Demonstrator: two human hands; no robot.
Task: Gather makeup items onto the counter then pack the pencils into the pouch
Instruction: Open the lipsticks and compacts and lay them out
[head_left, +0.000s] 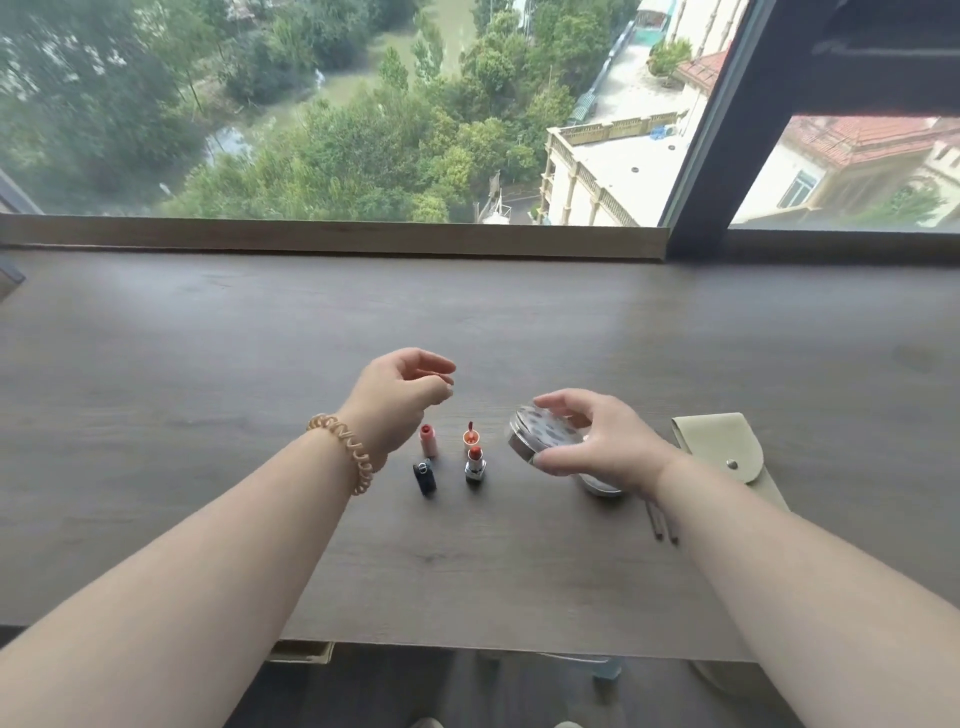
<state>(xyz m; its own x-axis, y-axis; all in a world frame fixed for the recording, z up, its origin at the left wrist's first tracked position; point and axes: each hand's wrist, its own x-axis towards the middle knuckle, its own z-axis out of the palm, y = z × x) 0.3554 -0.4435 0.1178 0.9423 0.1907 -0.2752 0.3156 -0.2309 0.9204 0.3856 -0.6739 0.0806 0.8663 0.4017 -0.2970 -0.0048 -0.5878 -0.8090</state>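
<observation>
L hand (400, 395) hovers over the counter (208, 364), fingers loosely curled, nothing visible in them; a coiled hair tie (345, 452) sits on that wrist. Just right of the wrist, a pink tube (427, 439) stands upright, w/ a black tube (425, 475) lying right in front of it. Next over, a small gloss pot (469, 436) w/ its applicator sticking up, and nearer the person an open red lipstick (475, 462) standing in a silver base. Moving right: R hand (597, 441) grips a round silver compact (545, 431), thumb on the near rim, fingers over the far edge, dotted top tilted, held above the counter. Two pencils (660, 519) lie on the counter, poking out from under the R wrist, not in the pouch. The beige pouch (727, 452) lies flat at far right, just beside the pencils; can't tell if its snap flap is fastened.
</observation>
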